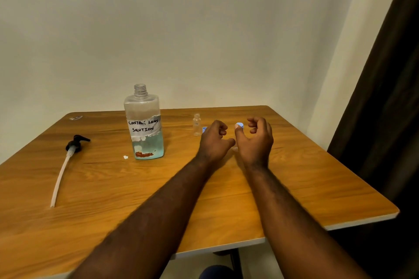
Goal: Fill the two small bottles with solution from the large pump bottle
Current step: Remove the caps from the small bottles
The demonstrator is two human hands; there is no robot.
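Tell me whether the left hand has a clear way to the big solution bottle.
Probably yes. The left hand is just right of the big bottle, with only bare table between them. The small bottle stands close behind that line, so a careless sweep might clip it.

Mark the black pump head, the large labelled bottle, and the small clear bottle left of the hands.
Black pump head with white tube (76,142): head view, black top.
Large clear plastic bottle of blue solution (144,126): head view, white label.
Small clear bottle (196,125): head view, mid-body.
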